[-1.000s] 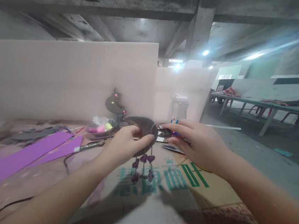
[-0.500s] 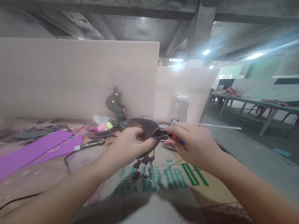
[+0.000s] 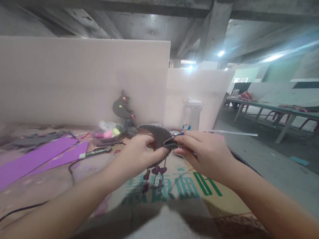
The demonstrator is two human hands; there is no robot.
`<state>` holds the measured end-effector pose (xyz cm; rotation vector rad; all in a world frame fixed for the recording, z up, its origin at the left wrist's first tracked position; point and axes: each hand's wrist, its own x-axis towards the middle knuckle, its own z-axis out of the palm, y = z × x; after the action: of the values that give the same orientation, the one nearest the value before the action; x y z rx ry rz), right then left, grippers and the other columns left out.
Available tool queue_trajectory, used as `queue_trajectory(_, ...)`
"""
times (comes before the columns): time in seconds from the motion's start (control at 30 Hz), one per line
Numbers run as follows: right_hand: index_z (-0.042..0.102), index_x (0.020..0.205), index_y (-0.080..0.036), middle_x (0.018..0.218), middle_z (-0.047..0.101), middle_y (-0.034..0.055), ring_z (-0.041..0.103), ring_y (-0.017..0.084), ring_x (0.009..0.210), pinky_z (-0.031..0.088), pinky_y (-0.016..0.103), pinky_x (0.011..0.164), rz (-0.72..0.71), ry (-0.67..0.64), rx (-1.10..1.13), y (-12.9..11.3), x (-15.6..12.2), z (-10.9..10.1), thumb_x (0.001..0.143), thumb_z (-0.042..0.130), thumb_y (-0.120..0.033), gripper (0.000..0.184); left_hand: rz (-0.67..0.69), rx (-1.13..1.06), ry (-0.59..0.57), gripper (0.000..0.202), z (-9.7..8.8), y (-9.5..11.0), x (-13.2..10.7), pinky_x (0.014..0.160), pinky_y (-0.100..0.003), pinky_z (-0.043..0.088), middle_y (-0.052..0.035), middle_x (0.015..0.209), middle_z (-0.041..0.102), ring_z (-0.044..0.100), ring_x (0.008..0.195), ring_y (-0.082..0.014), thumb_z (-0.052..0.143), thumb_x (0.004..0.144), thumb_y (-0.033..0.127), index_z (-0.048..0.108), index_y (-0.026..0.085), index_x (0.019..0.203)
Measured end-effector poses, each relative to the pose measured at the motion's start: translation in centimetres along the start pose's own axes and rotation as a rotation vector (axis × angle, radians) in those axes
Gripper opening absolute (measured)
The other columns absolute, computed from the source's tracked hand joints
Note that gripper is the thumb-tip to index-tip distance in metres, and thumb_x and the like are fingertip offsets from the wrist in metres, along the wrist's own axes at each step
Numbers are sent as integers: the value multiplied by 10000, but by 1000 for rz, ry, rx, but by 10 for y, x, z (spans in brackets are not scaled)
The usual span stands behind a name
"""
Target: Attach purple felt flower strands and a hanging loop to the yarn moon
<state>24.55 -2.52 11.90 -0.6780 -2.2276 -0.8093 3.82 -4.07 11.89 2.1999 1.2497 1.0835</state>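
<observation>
My left hand point(image 3: 137, 151) is closed on a dark grey felt crescent moon point(image 3: 156, 133), pinching it between thumb and fingers. Strings of small purple hearts point(image 3: 155, 170) dangle below the felt. Close against the felt's right end, my right hand point(image 3: 202, 148) is closed round what looks like a glue gun, mostly hidden by the fingers. A long clear glue stick point(image 3: 232, 133) juts out to the right behind that hand. A folded felt edge point(image 3: 170, 142) lies at the right fingertips; whether they touch it I cannot tell.
Purple sheets point(image 3: 26, 160) and a slim dark tool point(image 3: 96, 152) lie left. Behind them are a bowl of coloured pieces point(image 3: 108, 134) and a finished-looking dark moon ornament point(image 3: 122, 107). A clear lidded jar point(image 3: 192, 113) stands before the white partition point(image 3: 75, 80). Printed cardboard point(image 3: 165, 223) covers the front.
My right fingers have closed in slightly at the felt's right end, and the orange and blue part between them is now mostly hidden. My left hand keeps its hold on the moon.
</observation>
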Motion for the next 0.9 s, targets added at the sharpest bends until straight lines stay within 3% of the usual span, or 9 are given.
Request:
queue_trajectory(0.3, 661, 989, -150, 851, 715, 77, 642, 178, 741, 425, 274, 605, 77, 37, 138, -1, 2, -6, 951, 493, -323, 245, -15, 45, 0, 335, -2, -4, 0, 569, -246, 419, -24, 713, 669, 618, 680, -174, 559, 831, 455, 659, 151, 734)
queue_trajectory(0.57, 616, 1110, -185, 763, 648, 26, 573, 146, 645, 432, 259, 581, 434, 99, 370, 9, 3, -20, 918, 522, -401, 304, -182, -199, -81, 449, -7, -9, -3, 515, -245, 437, -53, 752, 695, 628, 637, -172, 600, 791, 569, 674, 136, 882)
queue_trajectory(0.67, 598, 1208, -211, 727, 642, -7, 568, 132, 615, 422, 243, 541, 488, -88, 596, 6, 7, -17, 873, 587, -401, 385, -137, -248, -91, 408, -9, -5, -6, 635, -277, 495, -68, 860, 726, 664, 760, -196, 629, 790, 527, 692, 149, 932)
queue_trajectory(0.73, 666, 1102, -206, 729, 664, -10, 602, 135, 652, 446, 237, 562, 473, -270, 744, 4, 11, -15, 843, 616, -372, 312, -118, -286, -97, 385, -10, -3, -7, 684, -291, 509, -69, 897, 732, 672, 806, -205, 636, 794, 499, 693, 156, 960)
queue_trajectory(0.83, 718, 867, -183, 794, 715, 12, 657, 155, 756, 485, 242, 637, 473, -439, 807, 12, 11, -7, 853, 578, -322, 197, -153, -257, -72, 401, -13, -4, -6, 594, -267, 483, -62, 806, 716, 655, 714, -191, 638, 786, 523, 689, 141, 897)
queue_trajectory(0.9, 720, 861, -190, 803, 726, 12, 665, 163, 754, 489, 249, 645, 467, -541, 737, 28, 6, 4, 864, 546, -313, 213, -174, -246, -56, 404, -15, -5, -5, 537, -241, 448, -48, 747, 695, 631, 651, -168, 643, 780, 535, 677, 135, 833)
